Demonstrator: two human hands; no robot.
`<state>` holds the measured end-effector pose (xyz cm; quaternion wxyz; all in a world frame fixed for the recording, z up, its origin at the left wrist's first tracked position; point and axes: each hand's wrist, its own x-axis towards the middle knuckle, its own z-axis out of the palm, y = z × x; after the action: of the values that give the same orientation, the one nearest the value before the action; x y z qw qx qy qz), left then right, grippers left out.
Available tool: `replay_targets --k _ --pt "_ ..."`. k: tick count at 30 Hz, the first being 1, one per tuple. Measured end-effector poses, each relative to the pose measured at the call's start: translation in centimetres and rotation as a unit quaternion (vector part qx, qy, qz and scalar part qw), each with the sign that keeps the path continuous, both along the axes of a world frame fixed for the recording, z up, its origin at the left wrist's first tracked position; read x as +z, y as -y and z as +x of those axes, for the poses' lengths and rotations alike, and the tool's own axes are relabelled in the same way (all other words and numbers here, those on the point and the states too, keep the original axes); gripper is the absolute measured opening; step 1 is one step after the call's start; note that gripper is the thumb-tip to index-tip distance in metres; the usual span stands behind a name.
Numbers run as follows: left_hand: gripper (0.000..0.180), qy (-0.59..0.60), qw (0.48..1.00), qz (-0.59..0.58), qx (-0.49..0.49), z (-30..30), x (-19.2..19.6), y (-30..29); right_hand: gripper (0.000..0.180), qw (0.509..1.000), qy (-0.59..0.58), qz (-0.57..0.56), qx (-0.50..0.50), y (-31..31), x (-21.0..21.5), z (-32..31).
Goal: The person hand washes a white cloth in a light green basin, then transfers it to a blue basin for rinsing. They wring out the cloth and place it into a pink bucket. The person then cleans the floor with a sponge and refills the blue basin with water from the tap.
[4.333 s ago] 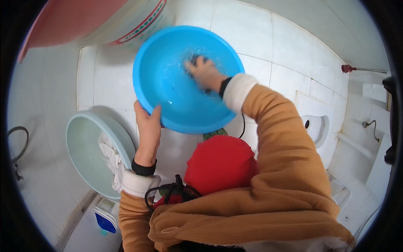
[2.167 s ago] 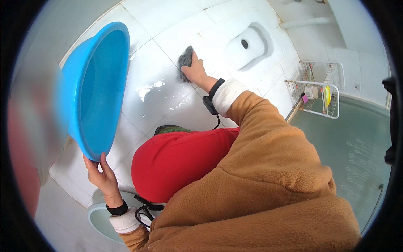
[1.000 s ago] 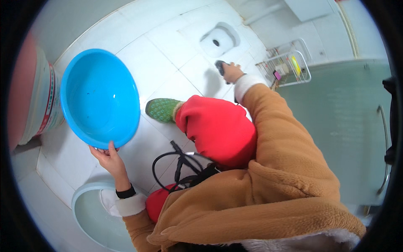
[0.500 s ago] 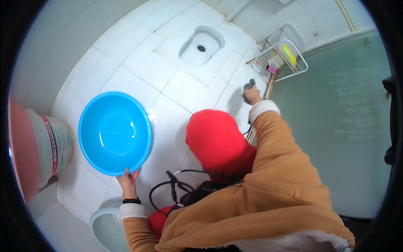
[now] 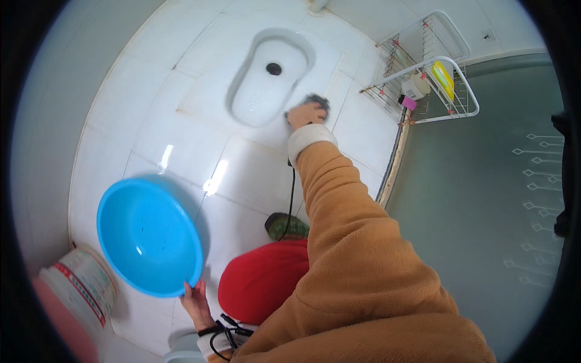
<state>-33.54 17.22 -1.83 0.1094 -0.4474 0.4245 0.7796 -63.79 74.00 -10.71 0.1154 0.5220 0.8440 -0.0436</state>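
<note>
A wide blue plastic basin (image 5: pixel 148 239) is at the left, its near side gripped at the rim by my left hand (image 5: pixel 197 305); it looks tilted. A little water and some dark specks show on its bottom. My right hand (image 5: pixel 306 115) reaches forward with the arm stretched out, closed on a dark grey rag (image 5: pixel 319 103). Rag and hand are down at the tiled floor, just beside the right rim of a white squat toilet (image 5: pixel 269 75). The far side of the rag is blurred.
A white wire rack (image 5: pixel 433 60) stands at the far right with a white tub and a yellow item. Frosted glass (image 5: pixel 466 169) fills the right side. Buckets (image 5: pixel 78 290) stand at the lower left. Wet patches shine on the floor tiles (image 5: pixel 212 181). A black cable (image 5: pixel 292 193) hangs near my shoe.
My right hand has moved left with the rag, from beside the glass edge to beside the toilet. The basin, still gripped by my left hand, now looks tilted. The view has shifted.
</note>
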Motion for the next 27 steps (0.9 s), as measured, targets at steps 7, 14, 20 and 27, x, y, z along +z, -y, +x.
replay_targets --k 7,14,20,27 --pt "0.046 0.018 0.999 -0.042 -0.003 -0.6 0.9 0.1 0.060 0.930 -0.366 -0.041 0.010 -5.5 6.6 -7.2" --pt "0.044 0.031 0.997 -0.062 0.023 -1.8 0.9 0.8 0.047 0.605 -0.610 -0.388 -0.334 -9.7 9.2 -9.2" --pt "0.034 0.099 0.988 -0.096 0.074 -5.3 1.4 -2.8 0.050 0.480 -0.685 -0.431 -0.338 -7.4 13.9 -18.9" --pt "0.031 -0.109 0.948 -0.288 0.074 -14.1 11.1 -5.4 0.056 0.680 -0.665 -0.115 -0.287 -11.3 17.9 -18.9"
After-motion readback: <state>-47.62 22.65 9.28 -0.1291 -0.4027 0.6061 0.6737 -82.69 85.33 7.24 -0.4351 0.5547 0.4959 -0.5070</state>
